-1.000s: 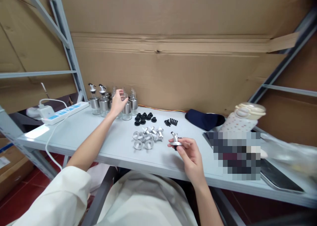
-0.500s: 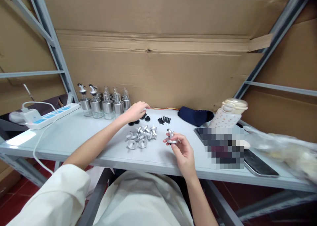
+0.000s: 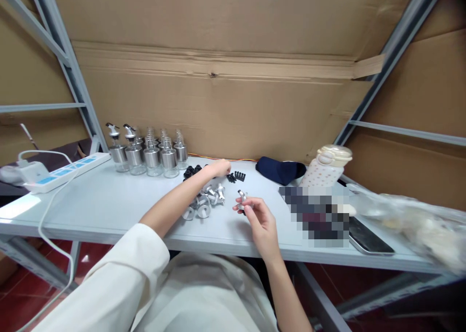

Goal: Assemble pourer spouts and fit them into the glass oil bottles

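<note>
1. Above the front part of the pale grey tabletop, the right hand grips a silver pourer between thumb and fingers.
2. Its long axis stands nearly upright, the black-tipped spout up and leaning a little to the picture's left; a dark bit shows below the flange.
3. Shiny and metallic, the pourer has a narrow neck rising from a round, flat flange. Similar silver pieces, disc-ended with short stems, lie heaped to its left. Farther left stand clear glass bottles with brushed-metal bands, two topped with pourers. Brown cardboard, creased and matt, backs the table.
4. The flange sits at the fingertips, thumb on the near side, with the spout free above them.
5. Farther back, the left hand reaches over the table, fingers bent, between the round black stoppers and the small black pieces, just beside the latter. Whether its fingers hold anything cannot be told.
</note>
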Motion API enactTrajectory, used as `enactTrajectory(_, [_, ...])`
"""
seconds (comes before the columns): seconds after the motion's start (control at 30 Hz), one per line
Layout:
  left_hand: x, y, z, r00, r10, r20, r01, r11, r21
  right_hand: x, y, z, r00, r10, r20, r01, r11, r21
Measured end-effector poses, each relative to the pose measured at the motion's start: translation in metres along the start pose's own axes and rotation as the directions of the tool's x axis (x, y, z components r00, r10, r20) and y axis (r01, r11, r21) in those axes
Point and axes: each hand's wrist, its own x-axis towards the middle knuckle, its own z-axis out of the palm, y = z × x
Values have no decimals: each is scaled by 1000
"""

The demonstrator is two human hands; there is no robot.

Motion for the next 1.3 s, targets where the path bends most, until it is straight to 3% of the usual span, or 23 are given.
enactTrajectory(0.4, [-1,5,0,997,-37,67,44,993,-111,2,-1,1,1000,-1,-29,1,1000,-31])
enactTrajectory(0.6, [-20,8,-22,996,-11,-93,-12,970,-244,2,0,3,998,-6,-62,5,1000,-26])
enactTrajectory(0.77, [-80,30,-39,971,76,-225,-162,903,-397,5,1,7,975,-50,-216,52,999,3])
enactTrajectory(0.9, [-128,44,-32,913,126,-388,-331,785,-524,4,0,4,966,-128,-224,92,983,-162])
enactTrajectory(1.1, [-138,49,-15,954,144,-263,-299,403,-865,1,-2,2,986,-162,-49,144,953,-266])
enactTrajectory(1.3, [-140,55,-14,950,202,-238,-290,288,-913,-1,-4,3,989,-139,58,149,951,-270])
